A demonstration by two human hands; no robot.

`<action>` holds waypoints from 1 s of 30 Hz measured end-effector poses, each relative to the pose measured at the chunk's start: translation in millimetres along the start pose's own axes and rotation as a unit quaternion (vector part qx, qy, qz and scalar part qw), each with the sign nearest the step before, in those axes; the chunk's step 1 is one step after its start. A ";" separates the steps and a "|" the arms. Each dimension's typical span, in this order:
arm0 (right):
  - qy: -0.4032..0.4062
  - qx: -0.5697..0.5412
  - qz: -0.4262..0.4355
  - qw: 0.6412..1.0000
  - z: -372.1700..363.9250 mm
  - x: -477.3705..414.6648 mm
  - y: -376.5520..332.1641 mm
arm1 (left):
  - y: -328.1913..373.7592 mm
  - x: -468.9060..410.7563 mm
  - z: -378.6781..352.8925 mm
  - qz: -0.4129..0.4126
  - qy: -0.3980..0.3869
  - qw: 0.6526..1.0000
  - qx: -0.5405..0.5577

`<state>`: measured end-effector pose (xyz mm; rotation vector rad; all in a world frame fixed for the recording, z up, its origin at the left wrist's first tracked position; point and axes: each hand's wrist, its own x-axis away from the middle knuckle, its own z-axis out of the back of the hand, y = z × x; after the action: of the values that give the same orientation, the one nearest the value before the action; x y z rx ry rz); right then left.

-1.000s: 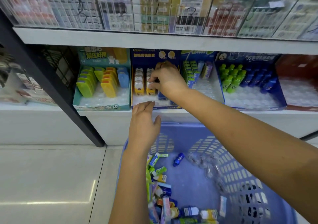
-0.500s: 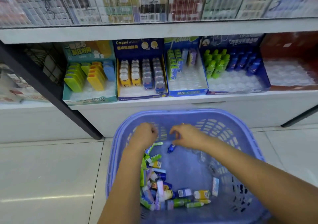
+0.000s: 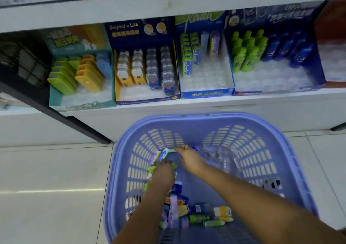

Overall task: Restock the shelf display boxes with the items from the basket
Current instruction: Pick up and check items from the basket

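The purple plastic basket [image 3: 206, 116] stands on the floor below the shelf, and both my hands are inside it. My left hand [image 3: 163, 175] is curled down on a bunch of green and purple packets [image 3: 149, 170] against the basket's left wall. Just beyond it, my right hand [image 3: 191, 160] pinches the end of a blue-and-green packet [image 3: 163, 154]. More small items [image 3: 198, 212] lie loose on the basket floor. On the shelf, the blue display box [image 3: 206, 94] holds matching packets at its back left, with bare slots in front.
A teal box [image 3: 82, 104], a dark blue box of yellow and clear pieces [image 3: 148, 99] and a box of green and blue bottles [image 3: 277, 91] flank it. A red box [image 3: 333, 37] sits far right. A black shelf post [image 3: 74, 123] slants down left. Clear wrapped items [image 3: 215, 155] lie by the basket's far wall.
My right hand left the dark blue display box and dropped into the basket, then moved left onto the blue-and-green packet. My left hand sank onto the packets. The view tilted down.
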<state>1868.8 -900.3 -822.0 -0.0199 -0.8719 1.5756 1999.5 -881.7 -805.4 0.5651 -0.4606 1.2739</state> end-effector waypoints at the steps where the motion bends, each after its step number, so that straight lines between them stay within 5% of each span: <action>1: 0.008 0.005 -0.004 1.000 -3.9 -6.4 -0.6 | 0.0 -0.8 -2.0 0.007 0.001 1.000 -0.004; 15: 0.012 0.175 -0.052 0.983 -12.4 -26.6 1.8 | -6.9 -12.5 17.6 0.103 -0.036 0.967 0.230; 22: 0.019 -0.023 -0.103 0.994 20.4 -0.9 -11.2 | -19.3 -15.4 52.6 0.150 -0.005 0.851 0.502; 30: -0.035 -0.277 0.021 0.960 109.1 52.7 -35.0 | -11.6 32.0 101.0 0.005 -0.016 0.869 0.495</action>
<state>1833.6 -912.8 -701.5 -0.3877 -1.3533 1.3309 2017.1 -923.1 -708.7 1.4450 0.2210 1.4651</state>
